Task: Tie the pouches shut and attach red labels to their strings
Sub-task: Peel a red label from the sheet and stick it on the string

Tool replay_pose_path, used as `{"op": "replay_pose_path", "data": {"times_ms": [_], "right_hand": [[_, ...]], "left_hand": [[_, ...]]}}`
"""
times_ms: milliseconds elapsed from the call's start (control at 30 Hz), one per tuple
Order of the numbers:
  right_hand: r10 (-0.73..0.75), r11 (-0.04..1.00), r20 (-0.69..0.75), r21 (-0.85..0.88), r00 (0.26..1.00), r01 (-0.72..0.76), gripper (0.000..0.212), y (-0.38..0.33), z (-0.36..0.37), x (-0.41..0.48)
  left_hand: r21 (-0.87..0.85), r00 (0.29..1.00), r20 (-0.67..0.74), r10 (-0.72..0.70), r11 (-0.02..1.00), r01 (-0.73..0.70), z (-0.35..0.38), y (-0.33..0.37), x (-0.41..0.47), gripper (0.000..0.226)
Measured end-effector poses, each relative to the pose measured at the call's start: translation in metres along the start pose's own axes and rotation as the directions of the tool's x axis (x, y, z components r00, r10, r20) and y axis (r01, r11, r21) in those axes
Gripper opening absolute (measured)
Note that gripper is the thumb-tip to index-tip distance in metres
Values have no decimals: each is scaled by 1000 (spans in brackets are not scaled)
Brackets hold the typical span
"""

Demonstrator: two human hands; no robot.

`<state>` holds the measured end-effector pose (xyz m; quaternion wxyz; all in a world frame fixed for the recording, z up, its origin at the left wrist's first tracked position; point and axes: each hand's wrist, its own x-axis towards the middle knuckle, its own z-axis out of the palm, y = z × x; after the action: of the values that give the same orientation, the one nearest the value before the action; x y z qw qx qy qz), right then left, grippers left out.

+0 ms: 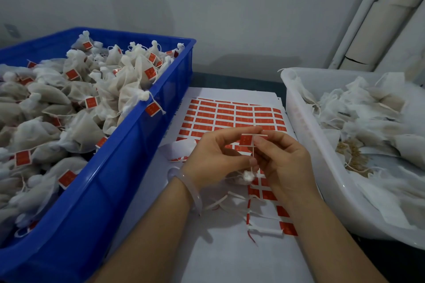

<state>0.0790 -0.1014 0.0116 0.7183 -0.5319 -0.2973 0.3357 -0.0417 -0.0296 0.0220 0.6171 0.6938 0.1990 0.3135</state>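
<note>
Nearest the lens, a pale bracelet (184, 182) on the left wrist, and curled backing scraps (226, 201) strewn over white paper (230, 259). Just beyond, left hand (213, 153) and right hand (284, 161) drawn close together, fingertips almost meeting. Left curled, pinching the string (253, 156) low down with fingers propped behind the red label (246, 139); right nipping the label's edge beside that string (exact contact hard to make out in the blur). Dangling under the fingers, above the paper and between the two wrists, the bunched neck of a pouch (248, 176), tied already by the look of it. Step in hand, at a judgement: labelling rather than tying, with the sticker set against the string but seemingly not yet pressed shut. Next move likely calling for a square fold over the string, sticky face to sticky face, then a firm squeeze. Farther on, the label sheet (230, 115) flat between two bins, its nearer rows partly stripped. Left, a blue crate (103, 202) heaped with tagged pouches (80, 99); right, a white tub (305, 135) of untagged pouches (368, 110) with some spilled grain (349, 147). Behind everything, a grey wall (207, 7) and pale pipes (379, 7).
</note>
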Motion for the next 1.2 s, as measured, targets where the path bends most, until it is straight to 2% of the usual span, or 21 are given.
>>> {"op": "replay_pose_path", "data": {"times_ms": [233,367,533,700,933,1200], "right_hand": [[-17,998,-33,-61,999,15,12,2,-1,2],[-38,995,-35,-89,999,35,11,3,-2,3],[-129,957,-27,-265,991,118,10,3,-4,3],[-191,919,-12,-353,982,174,12,1,-2,3],[-198,924,4,-332,980,188,9,-2,-3,2],[-216,927,7,-313,976,207,13,-4,-1,2]], "left_hand": [[19,1000,-4,28,999,-28,-1,-1,0,54],[38,1000,-1,25,999,-25,-2,-1,0,54],[78,1000,-1,22,997,-21,-4,0,0,52],[96,999,8,34,995,-35,-7,1,-2,52],[107,999,-3,41,993,-40,-9,3,-2,53],[119,999,-12,53,992,-51,-9,4,-1,49]]}}
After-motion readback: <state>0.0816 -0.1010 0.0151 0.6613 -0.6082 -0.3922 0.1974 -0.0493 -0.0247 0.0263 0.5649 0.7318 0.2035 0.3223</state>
